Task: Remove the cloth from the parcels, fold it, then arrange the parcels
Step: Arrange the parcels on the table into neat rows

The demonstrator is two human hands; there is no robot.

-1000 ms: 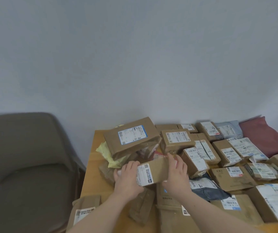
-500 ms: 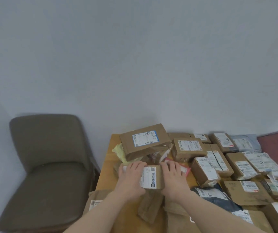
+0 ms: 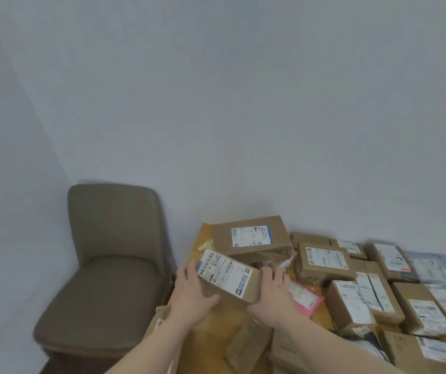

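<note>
While the left hand [image 3: 193, 291] grips one end, the right hand [image 3: 273, 294] grips the labelled parcel's [image 3: 228, 275] other.

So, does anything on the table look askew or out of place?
Yes. The big box at the far left corner sits tilted on a loose heap, with a yellow packet poking out beneath, unlike the neater rows to the right. Both hands, left and right, hold a small box up at a slant.

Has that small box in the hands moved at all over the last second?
Yes. The small box has tilted label-up and shifted left, now lying in front of the big labelled parcel instead of right of it.
</note>
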